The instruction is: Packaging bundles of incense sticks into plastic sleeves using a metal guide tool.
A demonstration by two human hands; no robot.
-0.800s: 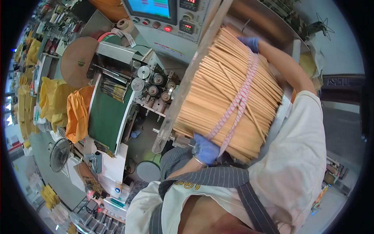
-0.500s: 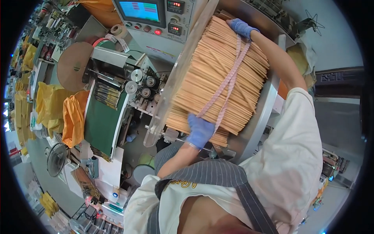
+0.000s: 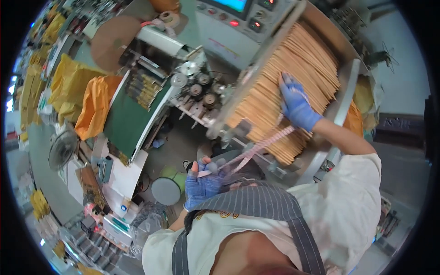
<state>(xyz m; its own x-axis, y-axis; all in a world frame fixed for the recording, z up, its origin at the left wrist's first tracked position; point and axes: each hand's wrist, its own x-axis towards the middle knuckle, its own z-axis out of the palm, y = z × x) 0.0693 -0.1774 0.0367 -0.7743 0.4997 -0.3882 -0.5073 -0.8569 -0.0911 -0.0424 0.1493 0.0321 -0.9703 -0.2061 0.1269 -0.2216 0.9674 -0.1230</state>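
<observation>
A thick stack of thin wooden sticks (image 3: pixel 270 98) fills the slanted feed trough (image 3: pixel 349 98) in front of me. My right hand (image 3: pixel 299 104), in a blue glove with bare fingertips, rests on top of the stack, fingers stretched out. A pink and white patterned strap (image 3: pixel 263 144) runs in a doubled length from beneath my right palm toward my lap. Its other end is in my left hand (image 3: pixel 201 187), also blue-gloved, which is closed on it near my apron, fingers curled upward. The strap section under my right palm is hidden.
A machine with metal rollers (image 3: pixel 196 89) stands left of the trough, beside a green conveyor belt (image 3: pixel 130 126) carrying patterned pieces. Behind is a control panel (image 3: pixel 233 23). A round stool (image 3: pixel 166 190) sits near my left hand. Orange cloth (image 3: pixel 96 107) hangs farther left.
My left hand has pulled the strap off the sticks toward my body, to the lower left. My right hand has come down from the stack's far end to its middle. The view has shifted.
</observation>
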